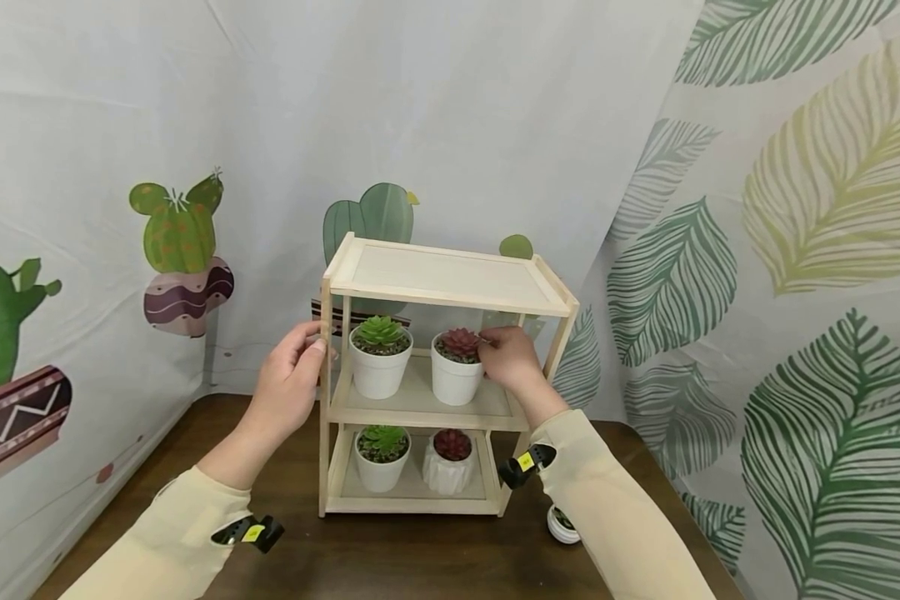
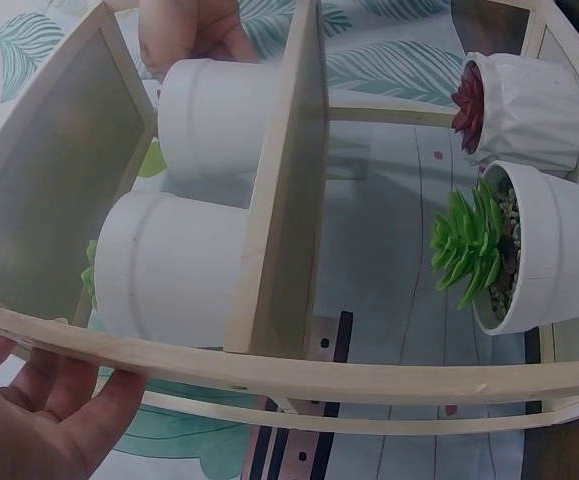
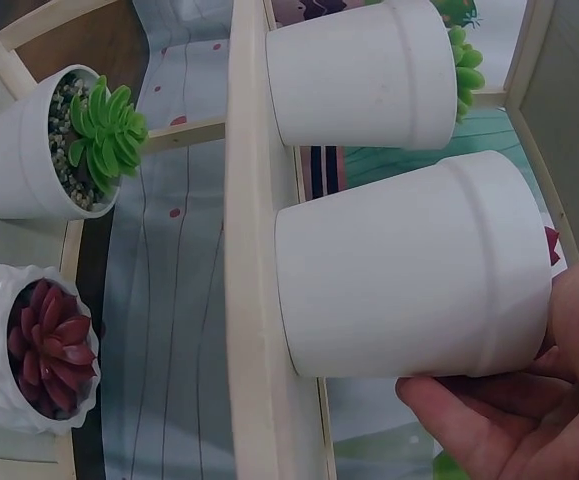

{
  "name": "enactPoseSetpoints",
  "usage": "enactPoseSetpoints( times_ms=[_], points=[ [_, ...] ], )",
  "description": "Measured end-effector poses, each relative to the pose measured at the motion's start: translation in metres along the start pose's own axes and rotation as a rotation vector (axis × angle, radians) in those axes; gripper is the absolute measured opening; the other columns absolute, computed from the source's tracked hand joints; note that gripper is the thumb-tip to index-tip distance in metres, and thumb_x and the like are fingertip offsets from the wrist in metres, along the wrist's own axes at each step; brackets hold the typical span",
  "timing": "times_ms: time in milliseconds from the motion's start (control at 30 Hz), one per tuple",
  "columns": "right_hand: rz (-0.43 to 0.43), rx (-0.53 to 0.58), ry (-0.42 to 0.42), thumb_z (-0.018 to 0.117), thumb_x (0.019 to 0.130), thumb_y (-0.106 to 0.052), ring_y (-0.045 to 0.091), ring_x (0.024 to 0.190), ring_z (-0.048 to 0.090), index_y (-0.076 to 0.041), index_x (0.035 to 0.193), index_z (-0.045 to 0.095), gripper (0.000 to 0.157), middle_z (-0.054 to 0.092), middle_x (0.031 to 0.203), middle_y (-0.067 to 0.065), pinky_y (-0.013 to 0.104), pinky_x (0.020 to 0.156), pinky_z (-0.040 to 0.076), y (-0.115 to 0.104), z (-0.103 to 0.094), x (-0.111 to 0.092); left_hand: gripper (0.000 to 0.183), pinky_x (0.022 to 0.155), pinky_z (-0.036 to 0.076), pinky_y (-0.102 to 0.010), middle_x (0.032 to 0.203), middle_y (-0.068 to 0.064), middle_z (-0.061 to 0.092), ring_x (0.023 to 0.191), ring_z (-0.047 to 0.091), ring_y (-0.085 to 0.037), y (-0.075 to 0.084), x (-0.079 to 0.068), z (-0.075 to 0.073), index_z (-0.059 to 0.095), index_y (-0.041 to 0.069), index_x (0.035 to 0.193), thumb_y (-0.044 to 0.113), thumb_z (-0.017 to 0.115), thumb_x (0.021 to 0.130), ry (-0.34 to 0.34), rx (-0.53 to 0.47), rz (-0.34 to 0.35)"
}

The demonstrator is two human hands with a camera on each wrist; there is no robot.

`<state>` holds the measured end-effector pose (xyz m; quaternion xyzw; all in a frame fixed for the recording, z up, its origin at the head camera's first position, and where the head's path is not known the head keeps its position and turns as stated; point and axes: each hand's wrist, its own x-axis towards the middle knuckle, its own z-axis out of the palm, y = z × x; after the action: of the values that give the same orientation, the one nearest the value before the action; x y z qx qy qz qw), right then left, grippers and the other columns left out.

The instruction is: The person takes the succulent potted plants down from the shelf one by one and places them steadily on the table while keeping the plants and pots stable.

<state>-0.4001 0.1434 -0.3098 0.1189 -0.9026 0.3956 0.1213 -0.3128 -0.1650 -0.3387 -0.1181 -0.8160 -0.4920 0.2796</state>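
A pale wooden three-tier shelf (image 1: 450, 300) stands on the table. My left hand (image 1: 288, 375) grips its left front post (image 2: 184, 362), fingers reaching behind the wood. On the middle tier, my right hand (image 1: 512, 360) holds the right rim of a smooth white pot with a red succulent (image 1: 457, 379); the pot's base rests on the board. Beside it, to the left, stands a white pot with a green succulent (image 1: 380, 371). The bottom tier carries another green succulent pot (image 1: 382, 471) and a ribbed white pot with a red succulent (image 1: 448, 473).
A small white pot with a green plant (image 1: 564, 525) is on the brown table (image 1: 285, 467) right of the shelf, partly behind my right sleeve. The shelf's top board (image 1: 450, 273) bears nothing. A cactus-and-leaf printed cloth (image 1: 457, 117) hangs close behind.
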Motion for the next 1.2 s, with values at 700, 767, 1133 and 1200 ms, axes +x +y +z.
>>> enactPoseSetpoints(
  times_ms=[700,767,1133,1200],
  points=[
    [-0.004,-0.018,-0.001,0.05,0.104,-0.016,0.017,0.071,0.069,-0.001,0.131,0.069,0.037,0.076,0.097,0.018,0.028,0.063,0.055,0.0025,0.001,-0.0004,0.04,0.075,0.049,-0.03,0.11,-0.017,0.069,0.091,0.06,-0.021,-0.0014,-0.0014,0.0037,0.059,0.015,0.139,0.032,0.036,0.111,0.02,-0.01,-0.002],
    [-0.003,-0.024,0.001,0.05,0.104,-0.016,0.017,0.071,0.07,-0.002,0.131,0.069,0.036,0.077,0.096,0.018,0.028,0.063,0.055,0.0019,0.0009,0.0,0.04,0.074,0.05,-0.03,0.11,-0.017,0.069,0.091,0.06,-0.021,-0.0014,-0.0013,0.0037,0.059,0.015,0.139,0.032,0.036,0.111,0.019,-0.012,-0.004],
    [-0.004,-0.036,-0.013,0.049,0.104,-0.016,0.02,0.075,0.073,-0.001,0.132,0.068,0.037,0.077,0.103,0.019,0.031,0.067,0.057,-0.0031,-0.0011,-0.0005,0.041,0.073,0.05,-0.03,0.112,-0.018,0.069,0.092,0.06,-0.022,-0.0003,-0.0011,0.0022,0.058,0.014,0.14,0.032,0.035,0.111,0.025,-0.01,-0.009],
    [-0.005,-0.035,-0.017,0.05,0.104,-0.016,0.021,0.078,0.073,-0.001,0.132,0.068,0.037,0.076,0.106,0.02,0.032,0.068,0.057,-0.0033,-0.0017,-0.0002,0.041,0.073,0.05,-0.03,0.111,-0.018,0.069,0.091,0.06,-0.022,-0.0003,-0.0009,0.002,0.058,0.014,0.14,0.032,0.035,0.111,0.027,-0.008,-0.006]
  ],
)
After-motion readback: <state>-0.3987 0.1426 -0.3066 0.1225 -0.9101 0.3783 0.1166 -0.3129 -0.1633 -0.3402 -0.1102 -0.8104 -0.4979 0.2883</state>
